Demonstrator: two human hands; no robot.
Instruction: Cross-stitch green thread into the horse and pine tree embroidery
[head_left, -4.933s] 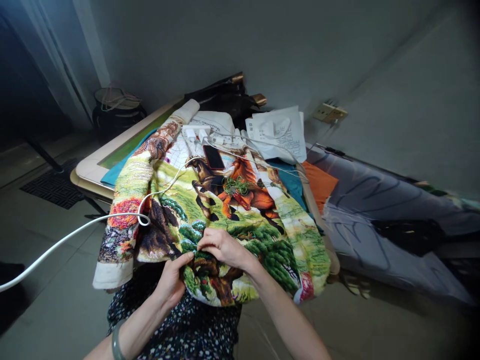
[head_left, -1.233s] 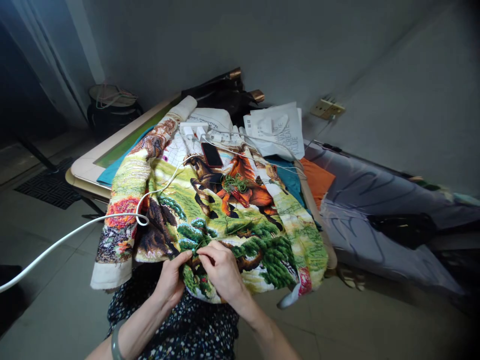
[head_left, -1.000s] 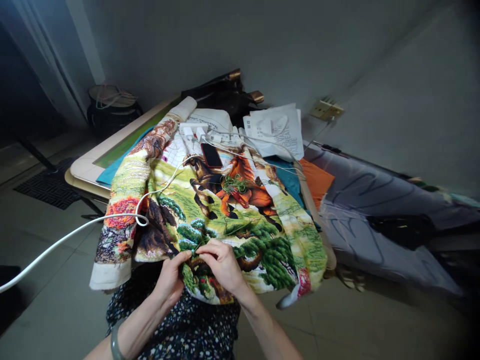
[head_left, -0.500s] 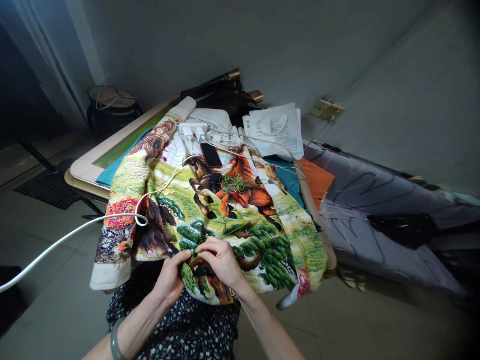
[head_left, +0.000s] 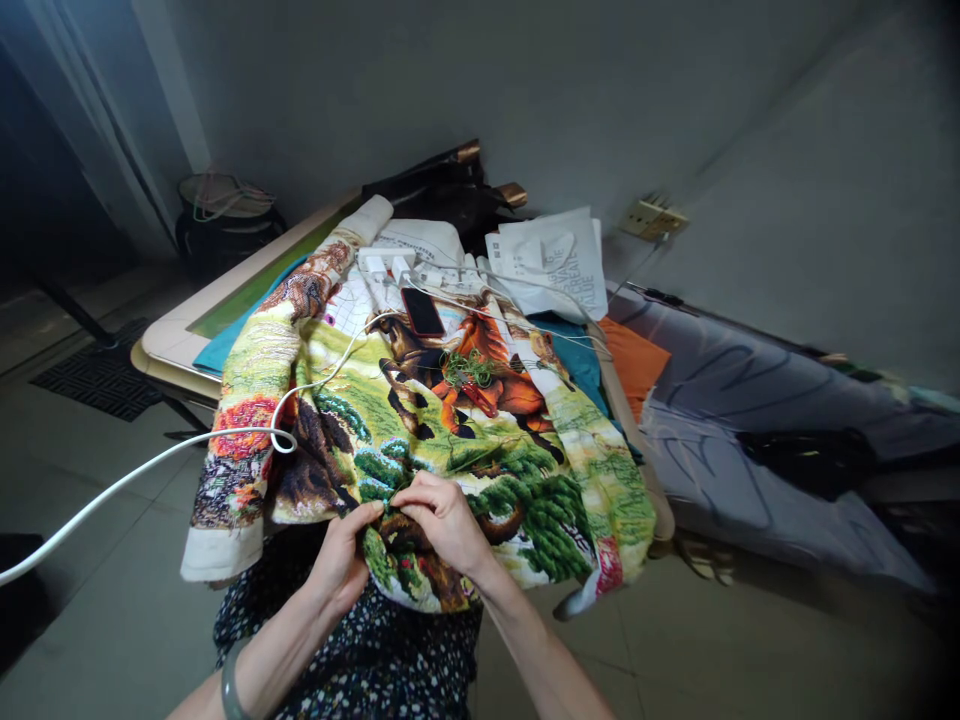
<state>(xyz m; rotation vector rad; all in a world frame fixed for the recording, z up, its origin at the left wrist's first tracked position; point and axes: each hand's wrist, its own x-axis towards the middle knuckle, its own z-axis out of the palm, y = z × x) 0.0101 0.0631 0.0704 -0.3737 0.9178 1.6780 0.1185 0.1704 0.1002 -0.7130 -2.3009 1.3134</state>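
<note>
A large cross-stitch cloth (head_left: pixel 510 440) with horses and green trees lies over the table and hangs down at my lap, its sides rolled up. My left hand (head_left: pixel 341 558) grips its near part, thumb on top and the other fingers behind the fabric. Close beside that thumb, my right hand (head_left: pixel 442 525) has thumb and forefinger pinched together at the stitched surface; whatever is between them is too small to make out. Farther up the cloth sits a tangle of green thread (head_left: pixel 469 370) with a red-handled object (head_left: pixel 482 402) beside it.
A phone (head_left: pixel 422 312) and a white power strip (head_left: pixel 386 256) rest on the cloth's far part. A white cable (head_left: pixel 142 480) loops across the left roll. White bags (head_left: pixel 547 265) lie at the back of the table (head_left: pixel 176 320). A wall socket (head_left: pixel 652 218) is behind.
Hardly anything differs. Both hands keep their places on the cloth, with only a very slight shift of the right hand's fingers.
</note>
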